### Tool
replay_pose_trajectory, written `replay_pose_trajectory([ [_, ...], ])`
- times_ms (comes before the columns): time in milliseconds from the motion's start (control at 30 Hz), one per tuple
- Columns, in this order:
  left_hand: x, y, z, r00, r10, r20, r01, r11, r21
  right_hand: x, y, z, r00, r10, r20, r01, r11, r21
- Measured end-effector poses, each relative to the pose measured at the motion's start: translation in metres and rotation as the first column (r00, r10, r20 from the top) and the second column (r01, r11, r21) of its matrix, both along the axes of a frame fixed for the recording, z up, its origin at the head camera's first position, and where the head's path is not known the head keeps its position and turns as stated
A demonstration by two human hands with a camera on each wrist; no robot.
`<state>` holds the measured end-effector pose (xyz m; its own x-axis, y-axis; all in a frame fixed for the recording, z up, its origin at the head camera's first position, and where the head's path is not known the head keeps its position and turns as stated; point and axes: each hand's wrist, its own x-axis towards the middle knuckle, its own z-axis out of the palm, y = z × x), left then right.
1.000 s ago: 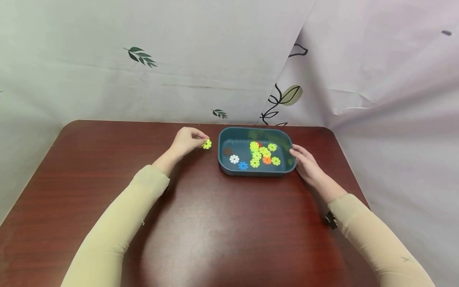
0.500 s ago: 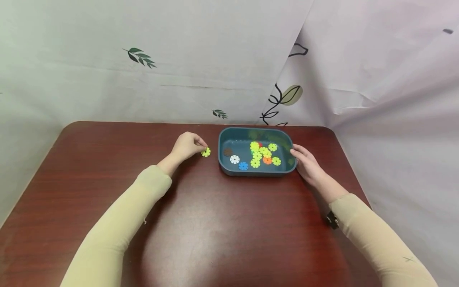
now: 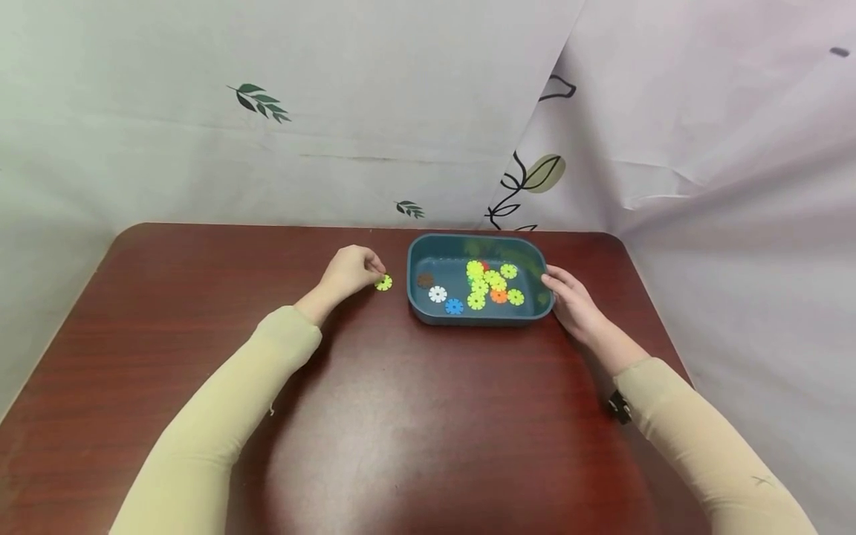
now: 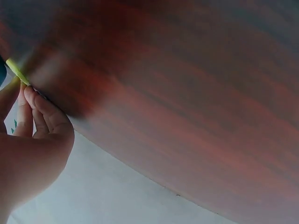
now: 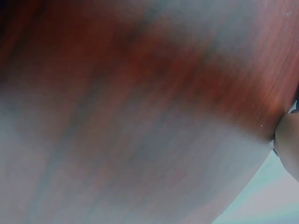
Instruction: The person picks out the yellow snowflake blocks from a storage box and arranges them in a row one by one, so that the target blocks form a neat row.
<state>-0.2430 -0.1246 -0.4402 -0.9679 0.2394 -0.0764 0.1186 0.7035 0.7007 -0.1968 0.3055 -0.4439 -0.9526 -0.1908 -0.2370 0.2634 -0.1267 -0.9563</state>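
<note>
My left hand (image 3: 351, 269) pinches a yellow-green notched plastic building disc (image 3: 383, 282) between thumb and fingers, low over the table just left of a tray. The left wrist view shows that disc (image 4: 17, 71) nearly edge-on at the fingertips. My right hand (image 3: 575, 305) holds the right end of the dark teal tray (image 3: 484, 321), fingertips at its rim and the rest of the grip hidden outside the wall. In the tray lie several yellow-green discs (image 3: 476, 301), plus a white disc (image 3: 438, 294), a blue disc (image 3: 454, 306), a brown disc (image 3: 425, 280) and orange and red ones.
The tray stands near the back edge of a reddish-brown wooden table (image 3: 374, 416). Behind and to the right hangs a pale curtain (image 3: 374, 96) with leaf prints. Only part of the right hand shows at the edge of the right wrist view.
My left hand has lowered slightly toward me with the yellow-green disc, then stayed nearly still. My right hand and the tray have kept their places.
</note>
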Motion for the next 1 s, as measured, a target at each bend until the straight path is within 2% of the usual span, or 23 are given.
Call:
replay_pose_trajectory([
  [233,-0.006,-0.002,0.007,0.999,0.049,0.010,-0.050,0.994,0.102,-0.001,0.001,0.000,1.000,-0.008,0.006,0.008,1.000,-0.025],
  [467,-0.011,0.014,0.032,0.997,0.070,0.014,-0.072,0.976,0.204,-0.001,0.001,0.000,1.000,-0.013,0.007,0.013,0.999,-0.037],
  [600,-0.013,0.034,0.045,0.999,0.031,0.023,-0.036,0.969,0.244,0.000,0.002,0.000,1.000,-0.013,0.007,0.013,0.999,-0.034],
  [733,-0.014,0.057,0.052,1.000,-0.027,-0.006,0.027,0.962,0.272,0.000,0.003,0.000,1.000,-0.013,0.008,0.013,1.000,-0.027],
  [900,-0.013,0.084,0.058,0.996,-0.086,-0.034,0.092,0.956,0.280,0.000,0.001,0.000,1.000,-0.013,0.007,0.013,0.999,-0.029],
  [1000,-0.012,0.098,0.056,0.994,-0.109,-0.027,0.112,0.957,0.268,-0.001,0.000,0.000,1.000,-0.015,0.010,0.015,0.999,-0.032],
])
